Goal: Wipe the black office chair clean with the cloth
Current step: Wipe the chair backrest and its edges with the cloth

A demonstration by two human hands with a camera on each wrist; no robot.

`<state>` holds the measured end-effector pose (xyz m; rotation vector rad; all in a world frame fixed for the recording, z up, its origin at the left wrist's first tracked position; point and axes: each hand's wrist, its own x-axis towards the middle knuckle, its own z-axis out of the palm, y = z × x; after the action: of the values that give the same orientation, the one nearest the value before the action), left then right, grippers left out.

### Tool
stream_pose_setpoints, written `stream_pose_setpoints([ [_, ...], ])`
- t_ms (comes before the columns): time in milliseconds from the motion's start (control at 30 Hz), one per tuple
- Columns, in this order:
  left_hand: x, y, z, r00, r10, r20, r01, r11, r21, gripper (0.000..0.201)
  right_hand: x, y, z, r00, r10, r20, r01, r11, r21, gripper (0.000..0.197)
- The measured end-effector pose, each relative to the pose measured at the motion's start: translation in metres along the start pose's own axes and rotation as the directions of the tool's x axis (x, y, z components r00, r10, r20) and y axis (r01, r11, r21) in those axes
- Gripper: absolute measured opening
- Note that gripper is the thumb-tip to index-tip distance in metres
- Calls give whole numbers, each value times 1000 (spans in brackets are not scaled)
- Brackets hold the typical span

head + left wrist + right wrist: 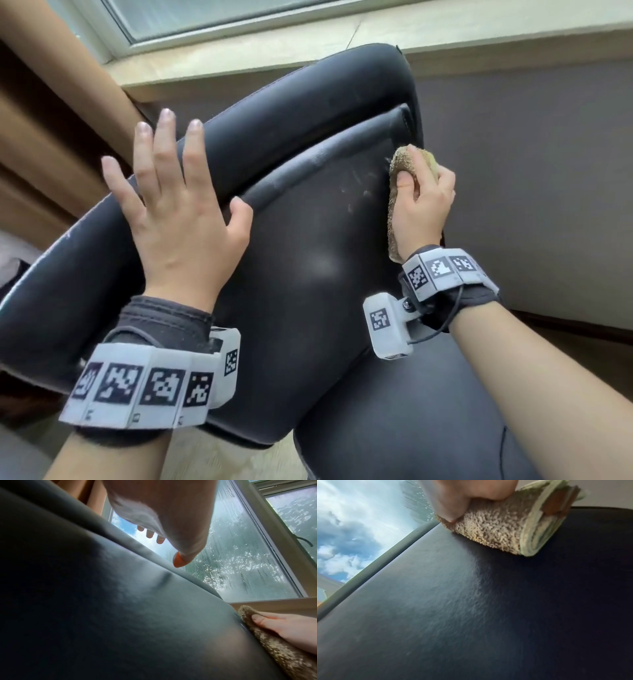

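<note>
The black office chair fills the head view, its padded back tilted toward me. My left hand lies with straight, spread fingers on the chair's upper left rim, thumb against the raised seam. My right hand grips a folded tan, nubbly cloth and presses it against the chair's upper right edge. In the right wrist view the folded cloth touches the black surface, pinched by thumb and fingers. Pale smears mark the leather just left of the cloth. The cloth also shows in the left wrist view.
A window with a pale sill stands right behind the chair. A brown curtain hangs at the left. A grey wall lies to the right, and light floor shows below the chair.
</note>
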<state>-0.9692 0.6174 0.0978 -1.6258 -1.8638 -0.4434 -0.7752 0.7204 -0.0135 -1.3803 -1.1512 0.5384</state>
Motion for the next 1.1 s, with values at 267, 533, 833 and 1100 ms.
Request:
stream_pose_setpoints([
  [267, 9, -15, -1, 980, -61, 187, 62, 998, 4, 85, -9, -20, 14, 961, -275, 30, 276, 961, -14, 34],
  [533, 11, -8, -7, 945, -98, 313, 99, 995, 12, 98, -20, -28, 12, 988, -123, 97, 124, 992, -3, 35],
  [833, 14, -6, -16, 920, -137, 368, 153, 988, -13, 100, -19, -30, 13, 929, -323, 178, 306, 945, 118, 34],
  [1100, 14, -4, -18, 926, -134, 352, 161, 986, -46, 100, 42, -59, 0, 991, -71, 109, 73, 997, -14, 31],
])
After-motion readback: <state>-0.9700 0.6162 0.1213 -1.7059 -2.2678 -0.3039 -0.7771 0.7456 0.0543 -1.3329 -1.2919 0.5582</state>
